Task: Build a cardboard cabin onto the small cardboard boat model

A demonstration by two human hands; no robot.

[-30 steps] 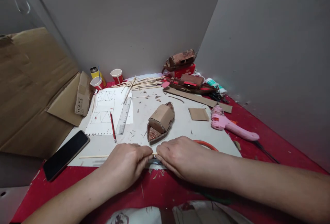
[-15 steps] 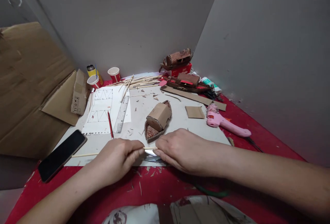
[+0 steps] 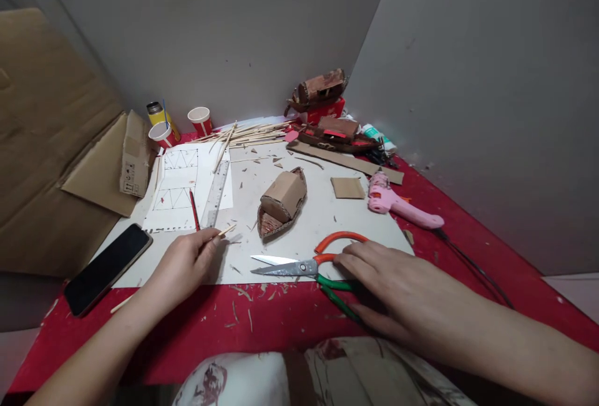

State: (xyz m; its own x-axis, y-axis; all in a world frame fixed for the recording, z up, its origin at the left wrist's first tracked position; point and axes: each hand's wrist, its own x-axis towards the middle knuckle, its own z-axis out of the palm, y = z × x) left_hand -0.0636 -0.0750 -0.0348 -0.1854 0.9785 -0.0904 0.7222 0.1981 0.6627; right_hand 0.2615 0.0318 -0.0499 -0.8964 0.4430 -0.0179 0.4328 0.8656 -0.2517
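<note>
My left hand (image 3: 189,259) is closed, pinching a thin wooden stick (image 3: 227,230) whose tip sticks out to the right. Below that hand, another part of a stick (image 3: 121,304) shows near the phone. Scissors (image 3: 299,267) with orange and green handles lie at the board's front edge, blades slightly apart and pointing left. My right hand (image 3: 384,281) rests at their handles, with its fingers spread around and over them. A small cardboard boat (image 3: 283,202) with an arched roof stands between and beyond my hands. A pencil (image 3: 194,209) lies just past my left hand.
A ruler (image 3: 218,194) and a truss drawing (image 3: 175,184) lie left. Behind are a stick pile (image 3: 257,133), paper cups (image 3: 199,121) and two brown model boats (image 3: 322,91). A pink glue gun (image 3: 405,206) and cardboard square (image 3: 347,188) lie right; a phone (image 3: 107,269) lies left.
My hands have moved apart. My left hand keeps the stick and has gone left; my right hand has let go of it and moved right to the scissors, now in full view.
</note>
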